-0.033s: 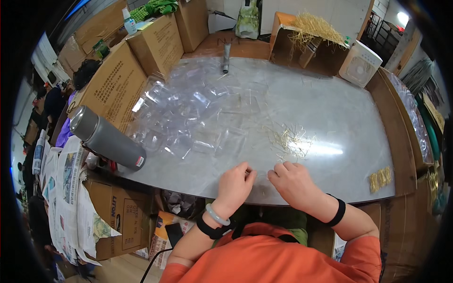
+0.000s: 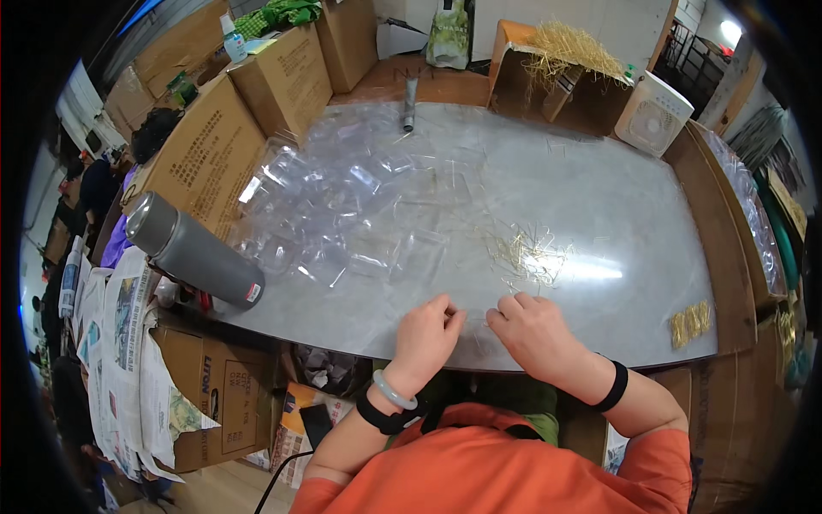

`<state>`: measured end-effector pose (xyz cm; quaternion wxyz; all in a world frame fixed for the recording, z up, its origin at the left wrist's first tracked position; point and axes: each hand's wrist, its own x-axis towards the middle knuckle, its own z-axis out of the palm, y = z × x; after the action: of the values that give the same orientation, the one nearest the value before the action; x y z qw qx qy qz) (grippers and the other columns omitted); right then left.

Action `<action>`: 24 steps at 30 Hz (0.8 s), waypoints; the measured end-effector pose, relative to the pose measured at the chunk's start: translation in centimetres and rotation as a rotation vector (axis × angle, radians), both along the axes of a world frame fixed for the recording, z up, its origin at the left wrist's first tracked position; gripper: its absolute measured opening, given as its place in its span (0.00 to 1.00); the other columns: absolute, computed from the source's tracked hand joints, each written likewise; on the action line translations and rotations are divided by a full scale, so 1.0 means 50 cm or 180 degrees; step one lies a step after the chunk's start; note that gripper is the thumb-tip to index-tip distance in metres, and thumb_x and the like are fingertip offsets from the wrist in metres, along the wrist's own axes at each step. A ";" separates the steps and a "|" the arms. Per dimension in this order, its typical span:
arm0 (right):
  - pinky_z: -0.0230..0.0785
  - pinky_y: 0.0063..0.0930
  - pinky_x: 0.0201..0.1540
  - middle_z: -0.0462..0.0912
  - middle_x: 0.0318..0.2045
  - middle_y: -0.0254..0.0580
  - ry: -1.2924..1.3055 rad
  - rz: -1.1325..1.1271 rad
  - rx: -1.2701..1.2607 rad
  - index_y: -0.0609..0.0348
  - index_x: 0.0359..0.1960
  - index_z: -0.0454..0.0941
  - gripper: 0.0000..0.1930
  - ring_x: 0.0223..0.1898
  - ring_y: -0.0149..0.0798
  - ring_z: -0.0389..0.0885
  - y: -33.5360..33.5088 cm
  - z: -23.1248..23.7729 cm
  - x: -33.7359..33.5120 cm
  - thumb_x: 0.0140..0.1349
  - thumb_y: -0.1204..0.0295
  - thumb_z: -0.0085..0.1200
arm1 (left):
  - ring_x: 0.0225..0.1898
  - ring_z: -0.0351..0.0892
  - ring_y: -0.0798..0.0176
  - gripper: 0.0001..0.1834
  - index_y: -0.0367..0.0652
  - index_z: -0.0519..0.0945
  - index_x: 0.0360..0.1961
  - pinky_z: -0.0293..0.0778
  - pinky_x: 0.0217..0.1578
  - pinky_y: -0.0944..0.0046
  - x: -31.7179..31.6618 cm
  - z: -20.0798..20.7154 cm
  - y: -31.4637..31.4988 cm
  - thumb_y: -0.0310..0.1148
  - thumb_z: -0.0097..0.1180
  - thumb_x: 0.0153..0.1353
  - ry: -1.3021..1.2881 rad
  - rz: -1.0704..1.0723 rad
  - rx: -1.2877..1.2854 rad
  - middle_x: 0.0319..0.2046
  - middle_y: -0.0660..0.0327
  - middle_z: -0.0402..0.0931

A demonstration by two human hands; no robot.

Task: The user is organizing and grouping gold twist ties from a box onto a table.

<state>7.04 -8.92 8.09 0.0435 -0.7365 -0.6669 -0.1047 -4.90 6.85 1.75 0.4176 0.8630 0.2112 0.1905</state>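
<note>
Over the near edge of the table, my left hand (image 2: 428,331) is closed, thumb and fingertips pinched together. A clear plastic piece (image 2: 476,327) shows faintly between my hands, apparently in the left fingers; its shape is hard to make out. My right hand (image 2: 533,332) faces it a short gap away, its fingers curled into a pinch. What those right fingertips hold is hidden or too small to see. Just beyond the right hand lies a loose heap of thin gold wire pieces (image 2: 529,255). Many clear plastic boxes (image 2: 342,201) are piled across the table's left half.
The grey tabletop (image 2: 599,201) has a raised brown cardboard border (image 2: 715,231) at right. A grey flask (image 2: 201,253) leans at the left edge. Gold bundles (image 2: 690,325) lie near right. Behind stand a small white fan (image 2: 654,116), a box topped with gold wire (image 2: 575,53) and a grey tube (image 2: 409,104).
My hands stay in nearly the same place and pose. The clear plastic between them catches the light a little differently.
</note>
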 end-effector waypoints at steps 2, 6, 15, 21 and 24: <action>0.76 0.37 0.33 0.75 0.30 0.38 0.0207 -0.0160 -0.0074 0.53 0.30 0.79 0.06 0.35 0.42 0.80 -0.003 -0.004 -0.001 0.49 0.71 0.60 | 0.19 0.79 0.60 0.09 0.35 0.80 0.34 0.72 0.24 0.61 -0.004 -0.005 -0.007 0.31 0.63 0.63 -0.0142 0.0024 -0.0120 0.18 0.55 0.79; 0.75 0.38 0.33 0.78 0.29 0.38 0.0841 -0.0346 0.0117 0.55 0.31 0.82 0.05 0.34 0.43 0.82 -0.006 -0.025 0.005 0.56 0.69 0.62 | 0.18 0.76 0.71 0.09 0.33 0.77 0.30 0.68 0.21 0.66 -0.010 0.009 -0.019 0.29 0.63 0.63 -0.0187 0.0013 -0.0438 0.17 0.59 0.78; 0.77 0.42 0.37 0.83 0.31 0.46 0.2207 -0.1243 0.0102 0.58 0.35 0.84 0.08 0.34 0.52 0.83 -0.074 -0.008 0.027 0.61 0.66 0.63 | 0.16 0.75 0.73 0.10 0.34 0.75 0.30 0.67 0.17 0.69 -0.031 -0.008 -0.026 0.28 0.60 0.66 -0.0241 0.0102 -0.0805 0.17 0.62 0.77; 0.76 0.44 0.35 0.83 0.30 0.46 0.2136 -0.1150 0.0385 0.60 0.32 0.83 0.08 0.32 0.53 0.83 -0.087 -0.044 0.013 0.60 0.68 0.62 | 0.16 0.75 0.72 0.10 0.34 0.75 0.30 0.69 0.18 0.69 -0.034 -0.014 -0.034 0.28 0.60 0.66 -0.0276 0.0111 -0.0763 0.17 0.62 0.77; 0.76 0.44 0.34 0.82 0.29 0.45 0.1820 -0.0908 0.0329 0.59 0.31 0.82 0.06 0.31 0.52 0.83 -0.082 -0.019 0.017 0.59 0.70 0.60 | 0.16 0.76 0.72 0.10 0.34 0.75 0.30 0.70 0.18 0.69 -0.039 -0.020 -0.036 0.28 0.60 0.66 -0.0288 0.0146 -0.0647 0.17 0.62 0.77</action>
<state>7.89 -13.00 7.14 0.2513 -0.8189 -0.5114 0.0678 -6.87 5.08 0.73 0.5075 0.8017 0.2300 0.2164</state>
